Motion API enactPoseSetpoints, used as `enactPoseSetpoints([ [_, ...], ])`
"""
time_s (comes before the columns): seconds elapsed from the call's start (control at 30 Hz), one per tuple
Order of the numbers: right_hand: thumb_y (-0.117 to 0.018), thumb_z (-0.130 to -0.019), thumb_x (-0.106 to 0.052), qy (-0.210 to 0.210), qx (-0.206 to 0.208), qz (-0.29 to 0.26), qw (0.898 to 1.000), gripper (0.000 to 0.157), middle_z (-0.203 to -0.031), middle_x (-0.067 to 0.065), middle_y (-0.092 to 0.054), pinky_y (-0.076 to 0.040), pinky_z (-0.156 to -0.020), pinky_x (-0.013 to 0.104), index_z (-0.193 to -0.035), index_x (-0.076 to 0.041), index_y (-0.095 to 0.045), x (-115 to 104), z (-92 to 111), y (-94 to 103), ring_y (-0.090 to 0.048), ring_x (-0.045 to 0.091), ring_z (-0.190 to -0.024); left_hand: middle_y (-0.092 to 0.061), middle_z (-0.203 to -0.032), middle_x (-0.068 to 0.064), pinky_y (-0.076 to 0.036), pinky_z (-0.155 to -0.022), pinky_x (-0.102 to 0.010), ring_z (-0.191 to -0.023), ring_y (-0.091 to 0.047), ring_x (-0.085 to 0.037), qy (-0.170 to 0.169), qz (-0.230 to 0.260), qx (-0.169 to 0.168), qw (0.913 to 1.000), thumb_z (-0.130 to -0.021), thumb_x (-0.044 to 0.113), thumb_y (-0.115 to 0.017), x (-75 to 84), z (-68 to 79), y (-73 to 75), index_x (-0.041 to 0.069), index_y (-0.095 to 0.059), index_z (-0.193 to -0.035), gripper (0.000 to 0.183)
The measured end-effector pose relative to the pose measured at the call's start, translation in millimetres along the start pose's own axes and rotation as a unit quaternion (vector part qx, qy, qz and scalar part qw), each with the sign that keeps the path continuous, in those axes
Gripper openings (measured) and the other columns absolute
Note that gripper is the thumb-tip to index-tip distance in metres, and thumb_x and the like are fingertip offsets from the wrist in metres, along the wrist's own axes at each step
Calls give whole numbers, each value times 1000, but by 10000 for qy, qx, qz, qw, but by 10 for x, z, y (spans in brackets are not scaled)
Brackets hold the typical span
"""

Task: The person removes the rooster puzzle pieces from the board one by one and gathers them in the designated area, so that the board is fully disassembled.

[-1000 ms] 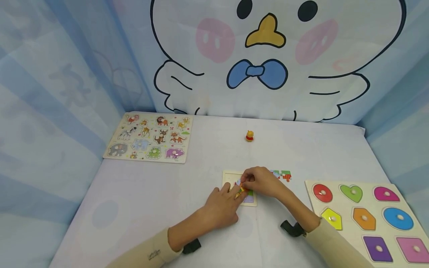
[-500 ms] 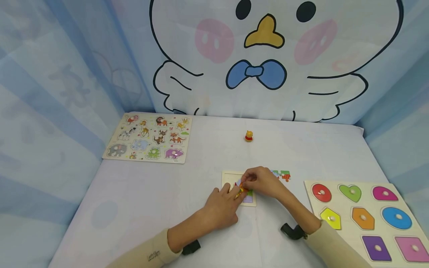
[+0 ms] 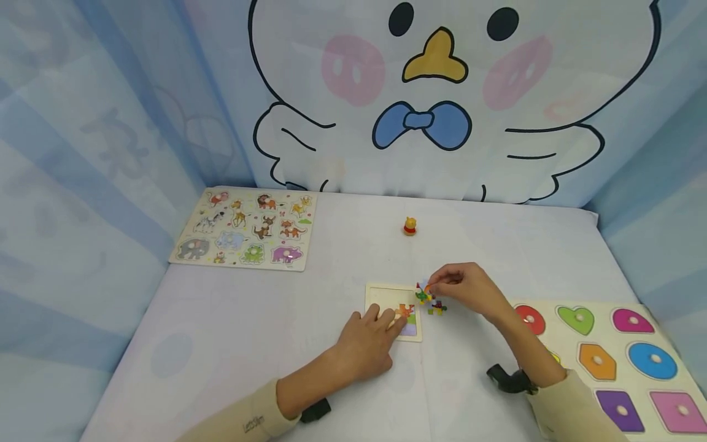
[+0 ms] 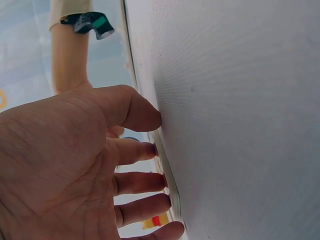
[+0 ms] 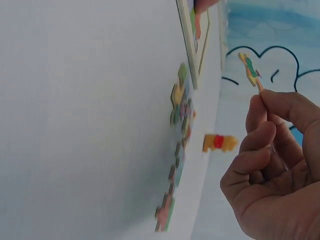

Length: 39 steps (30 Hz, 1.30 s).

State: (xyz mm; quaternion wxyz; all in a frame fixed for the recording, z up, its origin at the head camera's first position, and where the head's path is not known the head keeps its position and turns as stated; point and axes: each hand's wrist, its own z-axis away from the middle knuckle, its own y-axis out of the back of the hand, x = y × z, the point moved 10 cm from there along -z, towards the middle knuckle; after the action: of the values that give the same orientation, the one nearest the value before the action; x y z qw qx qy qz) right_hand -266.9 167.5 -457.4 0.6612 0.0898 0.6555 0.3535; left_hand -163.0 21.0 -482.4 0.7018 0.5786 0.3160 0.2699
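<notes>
My left hand [image 3: 364, 345] lies over a small wooden puzzle tray [image 3: 380, 293], its fingertips resting on the lower part. In the left wrist view the fingers [image 4: 142, 182] reach along the tray's edge, spread and slightly bent. A few colourful jigsaw pieces [image 3: 407, 312] sit in the tray's lower right, partly covered by those fingers. Just right of the tray, my right hand [image 3: 469, 288] pinches a jigsaw piece [image 5: 250, 70] between thumb and forefinger, holding it raised off the table. Below it lie loose jigsaw pieces [image 3: 437, 307], strung in a row in the right wrist view.
A little yellow bear figure [image 3: 409, 226] in red stands farther back. An animal peg board [image 3: 310, 230] lies at the back left. At the right is a shape peg board [image 3: 622, 344], partly under my right forearm. A printed curtain [image 3: 353, 153] hangs behind the table.
My right hand has drawn away from the tray to the right, carrying a jigsaw piece out of it. The left hand has stayed in place.
</notes>
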Motion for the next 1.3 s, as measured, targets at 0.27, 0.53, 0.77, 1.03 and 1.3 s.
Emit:
enactPoseSetpoints([
  [0.27,-76,-88,-26,-618,-101,132,9980,16,-90,4,-73,-49,-74,34,-95,-12,-76,413,230,329,-60,25,-84,-44,-116,2,-39,-66,-33,-100,-39,-19,10,56,36,10000,-89,42,-62,3,1,-4,23,-45,-150,66],
  [0.53,-77,-86,-21,-696,-27,441,9966,10,-85,0,-71,-46,-70,29,-90,-12,-77,567,291,313,-57,22,-79,-44,-117,2,-40,-67,-33,-101,-39,-19,14,22,6,10000,-89,42,-61,3,5,-16,23,-45,-150,66],
  [0.77,-75,-85,-16,-660,349,873,9934,6,-80,-2,-69,-45,-67,28,-89,-11,-77,581,283,299,-56,19,-77,-42,-116,2,-40,-66,-33,-101,-38,-19,-7,-51,16,10000,-90,43,-61,5,8,-16,23,-44,-150,66],
  [1.03,-75,-85,-14,-511,424,1125,9914,6,-76,-3,-67,-44,-67,31,-88,-9,-76,533,273,262,-56,17,-73,-43,-116,2,-41,-67,-33,-101,-39,-20,-24,-106,73,9999,-90,44,-61,9,5,-6,23,-44,-150,66],
  [1.3,-73,-86,-13,-462,433,1540,9860,5,-72,-5,-63,-43,-63,30,-86,-10,-75,521,255,227,-53,17,-71,-43,-116,2,-42,-67,-33,-101,-40,-20,-18,-85,91,9999,-89,43,-61,5,10,9,23,-45,-149,66],
])
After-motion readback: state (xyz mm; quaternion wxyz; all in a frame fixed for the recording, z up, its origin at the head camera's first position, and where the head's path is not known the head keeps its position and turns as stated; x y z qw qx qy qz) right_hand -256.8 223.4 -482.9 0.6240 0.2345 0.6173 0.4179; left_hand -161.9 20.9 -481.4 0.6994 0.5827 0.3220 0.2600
